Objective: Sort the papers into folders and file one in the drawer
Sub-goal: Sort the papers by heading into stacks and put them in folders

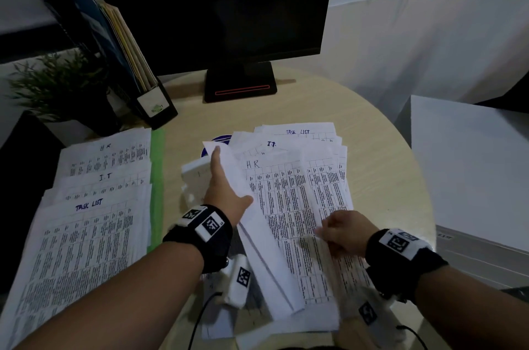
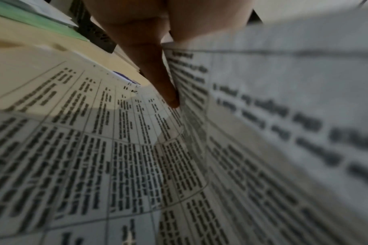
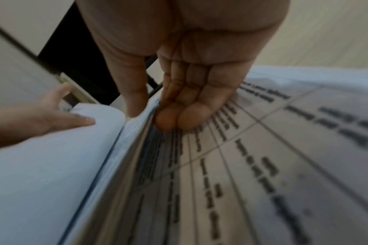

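A loose pile of printed papers (image 1: 297,192) lies mid-table, its sheets headed TASK LIST, I.T. and HR. My left hand (image 1: 229,178) holds several sheets (image 1: 263,249) turned up off the pile's left side, thumb on their blank backs and fingers (image 2: 157,79) stretched along behind. My right hand (image 1: 340,232) pinches the near edge of the upper sheets (image 3: 241,149) between thumb and curled fingertips (image 3: 187,117). The left hand (image 3: 53,116) also shows in the right wrist view. At the left lie three sorted stacks on a green folder (image 1: 156,166): HR (image 1: 106,158), I.T (image 1: 106,181) and TASK LIST (image 1: 86,235).
A dark monitor (image 1: 229,6) stands at the table's back, with a file holder of folders (image 1: 137,63) and a plant (image 1: 57,83) to its left. A blue folder (image 1: 220,140) peeks from under the pile. A white cabinet (image 1: 472,163) stands at the right.
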`<action>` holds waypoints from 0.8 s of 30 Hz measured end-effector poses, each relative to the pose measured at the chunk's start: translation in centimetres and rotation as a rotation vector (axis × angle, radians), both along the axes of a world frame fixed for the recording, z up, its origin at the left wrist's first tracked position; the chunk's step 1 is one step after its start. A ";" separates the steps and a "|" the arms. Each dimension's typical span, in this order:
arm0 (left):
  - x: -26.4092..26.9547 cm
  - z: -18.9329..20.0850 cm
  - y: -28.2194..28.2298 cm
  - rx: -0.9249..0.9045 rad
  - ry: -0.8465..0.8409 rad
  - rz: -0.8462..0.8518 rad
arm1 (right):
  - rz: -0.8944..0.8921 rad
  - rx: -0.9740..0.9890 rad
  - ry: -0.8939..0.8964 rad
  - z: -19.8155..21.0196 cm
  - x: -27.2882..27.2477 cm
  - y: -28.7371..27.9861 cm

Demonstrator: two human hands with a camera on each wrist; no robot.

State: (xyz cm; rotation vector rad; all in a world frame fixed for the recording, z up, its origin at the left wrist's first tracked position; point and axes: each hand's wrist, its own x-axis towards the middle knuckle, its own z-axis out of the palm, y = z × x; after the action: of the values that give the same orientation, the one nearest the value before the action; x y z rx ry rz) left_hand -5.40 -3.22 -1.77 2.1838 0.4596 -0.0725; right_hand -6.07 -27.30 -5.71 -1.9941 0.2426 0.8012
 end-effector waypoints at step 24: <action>0.3 -1.4 -4.5 -0.139 0.315 -0.161 | -0.257 0.377 -0.053 1.9 -1.0 5.0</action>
State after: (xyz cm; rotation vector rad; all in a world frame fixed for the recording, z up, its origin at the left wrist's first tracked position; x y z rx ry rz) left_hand -5.10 -7.70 -3.15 2.0743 0.4378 -0.5267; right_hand -7.05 -22.29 -3.85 -1.5886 0.2869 0.5800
